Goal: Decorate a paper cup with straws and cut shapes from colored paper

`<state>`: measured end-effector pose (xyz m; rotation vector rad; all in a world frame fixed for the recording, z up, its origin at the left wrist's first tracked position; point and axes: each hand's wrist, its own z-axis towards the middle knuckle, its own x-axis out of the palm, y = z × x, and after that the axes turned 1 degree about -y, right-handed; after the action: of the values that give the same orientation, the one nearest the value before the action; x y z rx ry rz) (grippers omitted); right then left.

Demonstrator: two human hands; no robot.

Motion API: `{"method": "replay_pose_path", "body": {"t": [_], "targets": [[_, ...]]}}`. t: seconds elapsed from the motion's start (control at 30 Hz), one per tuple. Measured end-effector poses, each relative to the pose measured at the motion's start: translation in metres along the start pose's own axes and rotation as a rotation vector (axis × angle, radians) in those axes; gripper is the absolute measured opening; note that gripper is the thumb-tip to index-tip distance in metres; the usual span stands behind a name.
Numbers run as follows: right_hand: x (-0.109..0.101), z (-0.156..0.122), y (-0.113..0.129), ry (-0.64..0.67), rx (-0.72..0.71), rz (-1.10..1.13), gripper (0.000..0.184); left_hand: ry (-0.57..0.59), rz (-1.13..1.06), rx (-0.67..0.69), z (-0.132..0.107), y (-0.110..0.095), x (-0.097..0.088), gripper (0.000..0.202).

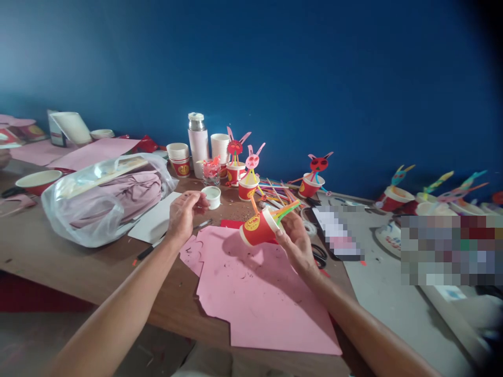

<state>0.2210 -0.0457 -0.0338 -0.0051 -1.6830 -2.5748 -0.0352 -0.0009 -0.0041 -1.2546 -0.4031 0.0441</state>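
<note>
In my right hand [299,243] is a red paper cup [256,230] with a gold emblem, tilted so that its mouth faces right. Green, yellow and orange straws [286,210] stick out of that cup. My left hand [186,212] is curled, thumb against fingers, beside a small white tub [212,198]; whatever it may pinch is hidden. Below the cup lies a pink paper sheet [263,298] with notched edges and dark specks. Finished cups with paper rabbit heads on straw stems, one a pink rabbit head [253,159], stand behind.
Black scissors [319,255] and a phone [338,233] lie right of the pink sheet. A plastic bag [106,204] with pink cloth fills the left. Behind are stacked cups [178,157], a thermos [197,144] and loose straws [275,191]. More decorated cups [396,195] stand at right.
</note>
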Motion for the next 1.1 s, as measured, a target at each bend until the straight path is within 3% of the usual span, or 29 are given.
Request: {"method": "replay_pose_path", "body": {"t": [0.1,0.23,0.33,0.4,0.53,0.7,0.93,1.0,1.1], "targets": [[0.000,0.001,-0.002,-0.006,0.031,-0.021,0.055,0.117,0.098,-0.059,-0.005,0.001,0.003,0.021],[0.002,0.000,-0.003,-0.023,0.012,-0.087,0.053,0.416,0.362,-0.131,-0.023,0.001,0.015,0.037],[0.003,0.000,-0.003,-0.021,0.005,-0.110,0.056,0.611,0.489,-0.050,-0.038,0.000,0.025,0.048],[0.003,-0.001,-0.002,-0.021,0.018,-0.141,0.057,0.672,0.544,0.053,-0.047,-0.001,0.031,0.055],[0.005,-0.005,0.002,-0.009,0.023,-0.202,0.059,0.673,0.736,0.181,-0.060,-0.003,0.041,0.060],[0.006,-0.007,0.005,0.110,0.009,-0.177,0.069,0.631,0.791,0.134,-0.058,0.000,0.044,0.046],[0.001,-0.008,0.001,-0.034,0.006,-0.211,0.044,0.321,0.548,-0.046,-0.030,0.011,0.033,0.052],[0.002,-0.015,0.002,0.076,-0.009,-0.310,0.035,0.316,0.523,-0.072,-0.025,0.013,0.032,0.052],[0.008,-0.027,0.000,0.407,-0.183,-0.564,0.027,0.311,0.552,-0.081,-0.022,0.015,0.033,0.049]]}}
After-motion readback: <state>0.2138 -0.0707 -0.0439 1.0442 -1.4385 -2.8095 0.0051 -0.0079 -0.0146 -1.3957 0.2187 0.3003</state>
